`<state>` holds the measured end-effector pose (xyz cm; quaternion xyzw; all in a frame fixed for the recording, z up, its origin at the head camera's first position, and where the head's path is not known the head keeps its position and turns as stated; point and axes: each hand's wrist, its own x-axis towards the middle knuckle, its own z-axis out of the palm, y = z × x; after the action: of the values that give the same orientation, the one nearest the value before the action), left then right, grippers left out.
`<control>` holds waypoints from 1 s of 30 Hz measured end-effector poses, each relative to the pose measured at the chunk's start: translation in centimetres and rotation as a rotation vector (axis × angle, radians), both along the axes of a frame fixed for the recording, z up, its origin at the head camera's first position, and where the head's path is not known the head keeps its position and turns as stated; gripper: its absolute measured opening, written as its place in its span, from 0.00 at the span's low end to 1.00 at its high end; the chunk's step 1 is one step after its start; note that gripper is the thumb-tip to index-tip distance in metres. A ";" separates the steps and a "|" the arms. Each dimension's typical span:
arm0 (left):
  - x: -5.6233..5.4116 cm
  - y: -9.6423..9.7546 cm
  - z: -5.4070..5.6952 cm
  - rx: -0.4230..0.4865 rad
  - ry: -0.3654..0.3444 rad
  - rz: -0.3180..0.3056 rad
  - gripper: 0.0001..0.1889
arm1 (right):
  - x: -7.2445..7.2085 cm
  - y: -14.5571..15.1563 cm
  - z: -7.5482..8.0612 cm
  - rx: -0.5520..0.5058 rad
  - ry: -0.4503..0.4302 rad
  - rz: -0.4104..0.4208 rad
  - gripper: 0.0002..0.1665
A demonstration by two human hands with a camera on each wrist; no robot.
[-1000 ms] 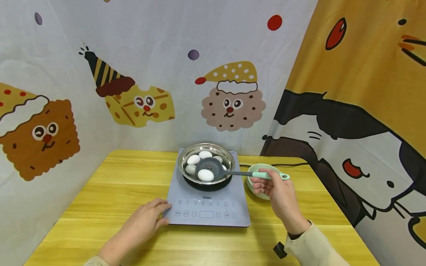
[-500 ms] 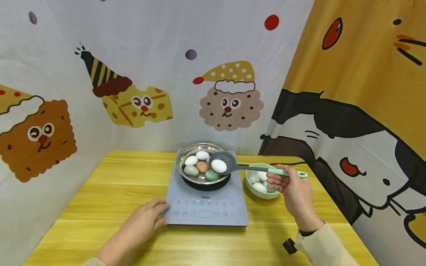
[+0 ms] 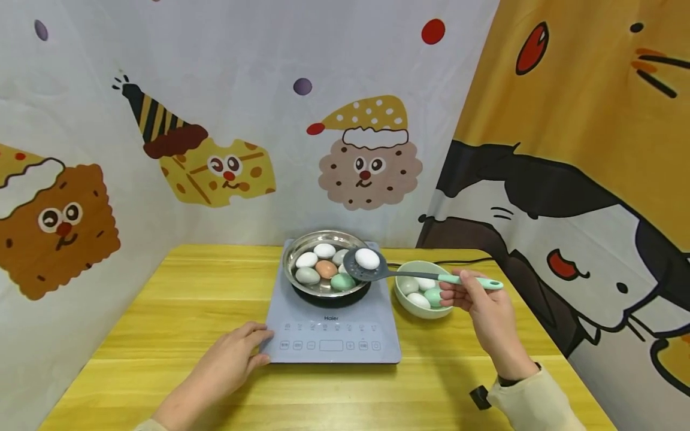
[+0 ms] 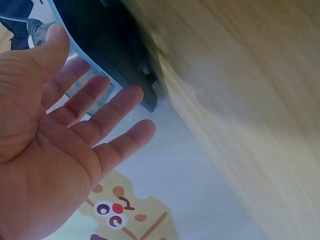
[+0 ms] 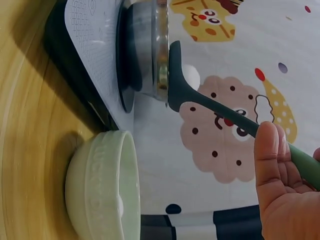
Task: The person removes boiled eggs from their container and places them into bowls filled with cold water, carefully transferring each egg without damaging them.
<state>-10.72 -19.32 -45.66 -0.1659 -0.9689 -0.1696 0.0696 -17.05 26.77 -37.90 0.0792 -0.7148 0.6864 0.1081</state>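
My right hand (image 3: 495,320) holds a slotted spoon (image 3: 409,275) by its mint-green handle. One white egg (image 3: 367,258) lies in the dark grey spoon head, which is raised over the right rim of a round steel pan (image 3: 288,278). Inside the pan are several eggs, white, greyish, brown and a green one (image 3: 342,282). The pan stands on a flat induction cooker (image 3: 331,353). My left hand (image 3: 226,362) touches the cooker's front left edge, fingers extended in the left wrist view. A pale green bowl (image 3: 420,310) right of the cooker holds several white and green eggs.
A black cable (image 3: 463,261) runs along the back of the wooden table (image 3: 178,323). Behind it hangs a cartoon-printed curtain (image 3: 242,90), which turns yellow at the right. A small black object (image 3: 480,397) is at my right wrist.
My right hand has moved right, lifting the spoon with the white egg from the middle of the pan to over its right rim. The left hand stays at the cooker's edge.
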 end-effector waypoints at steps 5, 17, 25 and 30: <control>0.0 0.1 0.0 0.002 0.001 -0.004 0.24 | 0.5 1.3 0.3 -0.030 -0.009 -0.018 0.20; 0.0 -0.1 0.0 0.003 0.011 0.001 0.24 | 2.3 6.1 0.1 -0.079 -0.036 -0.203 0.20; 0.0 -0.1 -0.1 0.003 0.013 -0.003 0.24 | 3.2 8.6 -1.2 -0.040 -0.037 -0.377 0.16; 0.0 0.0 -0.2 0.002 0.004 -0.002 0.24 | 3.8 8.6 -2.2 0.117 -0.009 -0.415 0.16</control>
<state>-10.75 -19.28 -45.87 -0.1672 -0.9684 -0.1704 0.0717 -13.22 35.40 -40.05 -0.0666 -0.7548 0.6072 0.2391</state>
